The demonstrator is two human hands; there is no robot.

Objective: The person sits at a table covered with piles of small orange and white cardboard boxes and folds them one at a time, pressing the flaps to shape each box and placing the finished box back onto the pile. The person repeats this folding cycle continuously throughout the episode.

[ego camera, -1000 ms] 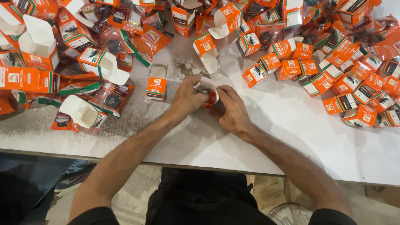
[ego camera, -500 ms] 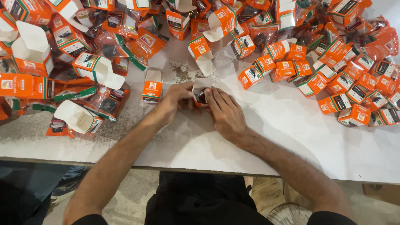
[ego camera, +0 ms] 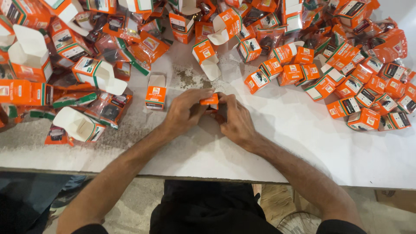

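Note:
My left hand [ego camera: 184, 112] and my right hand [ego camera: 236, 121] meet at the middle of a white table [ego camera: 277, 147]. Both grip one small orange carton [ego camera: 209, 101] between the fingertips, just above the tabletop. Most of the carton is hidden by my fingers. An open small orange carton [ego camera: 155, 92] stands upright just left of my left hand. Another open orange carton [ego camera: 207, 58] lies on its side beyond my hands.
Several closed small orange cartons [ego camera: 346, 86] are heaped at the right. Larger open orange-and-white boxes [ego camera: 30, 52] and clear plastic packets [ego camera: 108, 108] crowd the left and the far edge. A gritty dark stain [ego camera: 186, 78] marks the table behind my hands. The table's front edge [ego camera: 208, 177] runs near my body.
Both hands stayed together on the small carton and kept working it with the fingertips; the view shifted slightly. The piles did not move.

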